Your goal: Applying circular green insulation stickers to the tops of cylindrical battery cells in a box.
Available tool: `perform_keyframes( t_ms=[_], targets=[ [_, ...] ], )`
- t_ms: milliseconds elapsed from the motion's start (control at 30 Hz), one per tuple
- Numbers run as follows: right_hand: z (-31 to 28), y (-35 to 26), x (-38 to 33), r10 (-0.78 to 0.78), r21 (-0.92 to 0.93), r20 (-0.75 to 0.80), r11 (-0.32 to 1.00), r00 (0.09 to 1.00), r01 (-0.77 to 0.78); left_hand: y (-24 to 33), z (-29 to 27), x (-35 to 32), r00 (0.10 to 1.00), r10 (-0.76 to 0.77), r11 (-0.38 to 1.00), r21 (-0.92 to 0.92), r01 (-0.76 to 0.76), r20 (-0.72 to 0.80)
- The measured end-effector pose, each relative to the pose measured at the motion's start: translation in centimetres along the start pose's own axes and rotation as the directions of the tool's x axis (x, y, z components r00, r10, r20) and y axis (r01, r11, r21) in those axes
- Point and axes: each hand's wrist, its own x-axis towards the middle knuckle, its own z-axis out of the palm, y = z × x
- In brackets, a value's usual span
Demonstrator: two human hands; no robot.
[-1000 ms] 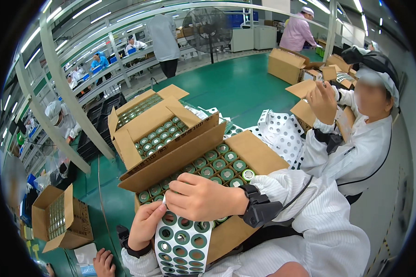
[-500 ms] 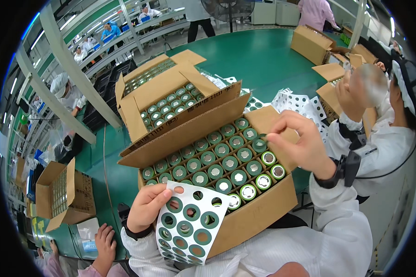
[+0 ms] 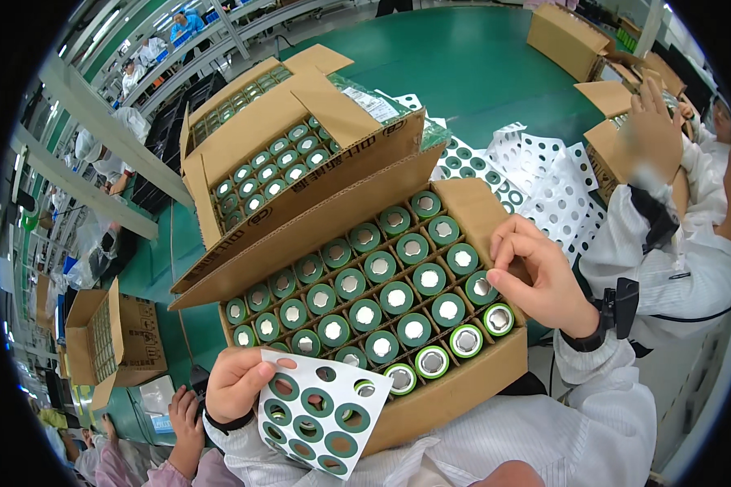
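My left hand (image 3: 240,381) grips the corner of a white sticker sheet (image 3: 321,415) between thumb and fingers. The sheet carries green ring stickers and several bare holes. An open cardboard box (image 3: 455,398) before me holds rows of upright cylindrical battery cells (image 3: 380,265), divided by cardboard. Most cell tops bear dark green rings; the cells along the near right edge, such as a bright green-rimmed cell (image 3: 466,341), show none. My right hand (image 3: 544,280) is over the right side, its thumb touching a ringed cell (image 3: 481,287); its curled fingers are a little apart from the thumb.
Behind stands a second open box (image 3: 300,93) of cells, its flap against mine. Perforated sheets (image 3: 544,178) lie on the green table (image 3: 455,57). A co-worker's hand (image 3: 654,134) is raised at right; another person's hand (image 3: 187,422) rests at lower left near a smaller box (image 3: 142,341).
My right hand has come down, and the cell under its thumb now bears a green ring instead of a bare bright rim. My view has shifted; the co-worker's hand at right has opened out.
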Motion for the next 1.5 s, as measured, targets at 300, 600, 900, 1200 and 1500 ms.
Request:
perform_keyframes(
  t_ms=[300, 600, 900, 1200, 1500],
  targets=[
    [-0.2, -0.4, 0.1, -0.001, -0.090, 0.026, 0.996, 1.000, 0.003, 0.1, -0.2, -0.2, 0.998, 0.062, 0.992, 0.107, -0.060, -0.022],
    [-0.2, -0.5, 0.1, -0.022, -0.125, 0.028, 0.992, 0.999, 0.026, 0.0, -0.2, -0.3, 0.997, 0.077, 0.991, 0.109, -0.074, -0.021],
    [-0.1, -1.2, 0.3, -0.118, -0.328, 0.034, 0.937, 0.992, 0.123, -0.2, -0.3, -0.2, 0.997, 0.064, 0.994, 0.091, -0.060, -0.041],
    [0.5, -3.0, 0.4, -0.192, -0.645, 0.113, 0.732, 0.975, 0.219, -0.1, -0.1, -0.2, 0.998, 0.046, 0.998, 0.050, -0.045, -0.030],
    [-0.5, -4.7, 0.2, -0.076, -0.757, 0.173, 0.628, 0.982, 0.182, 0.1, -0.1, 0.4, 1.000, 0.027, 1.000, -0.004, -0.027, 0.006]
  ],
)
